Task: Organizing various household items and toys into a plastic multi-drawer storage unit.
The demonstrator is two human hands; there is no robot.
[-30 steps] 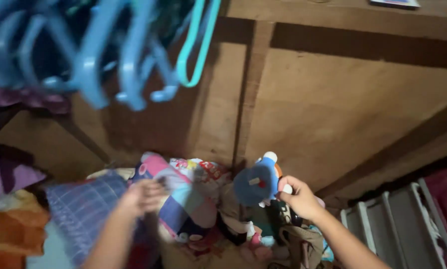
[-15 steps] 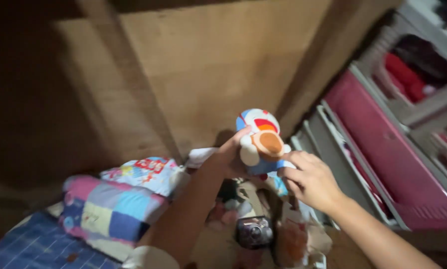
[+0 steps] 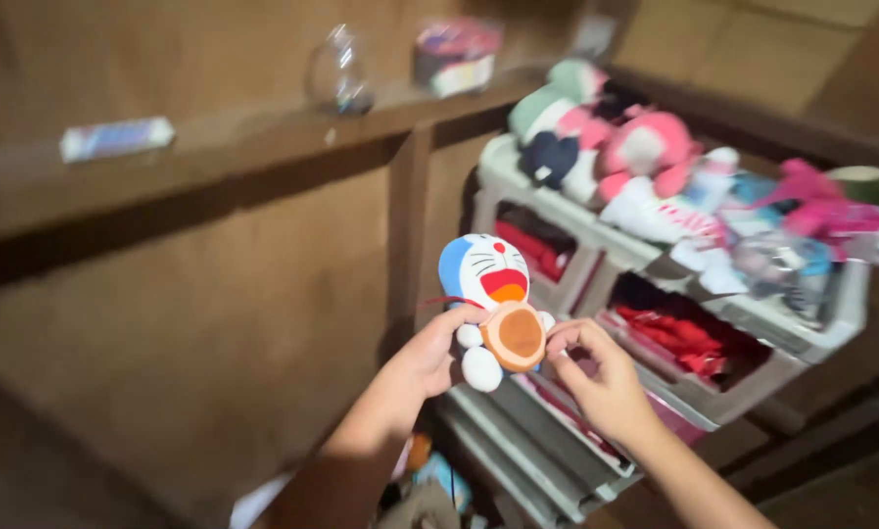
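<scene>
A small blue and white plush toy [image 3: 490,309] is held up between both hands, in front of the wooden wall [image 3: 214,294]. The left hand [image 3: 427,355] is closed around its back and lower side, and the right hand [image 3: 596,377] is pinched with fingertips on its near edge, beside the orange belly patch. Just beyond the right hand stands a grey drawer unit [image 3: 753,333], with more soft toys [image 3: 645,157] piled on its top.

The grip is judged light: if either hand is loosened, the toy could be dropped into the clutter below the hands. If it is pushed onto the crowded pile, other toys could be knocked off.

Half a second ago the toy was held lower, above a patchwork pillow; now it is raised and the drawer unit's top is brought into view.
</scene>
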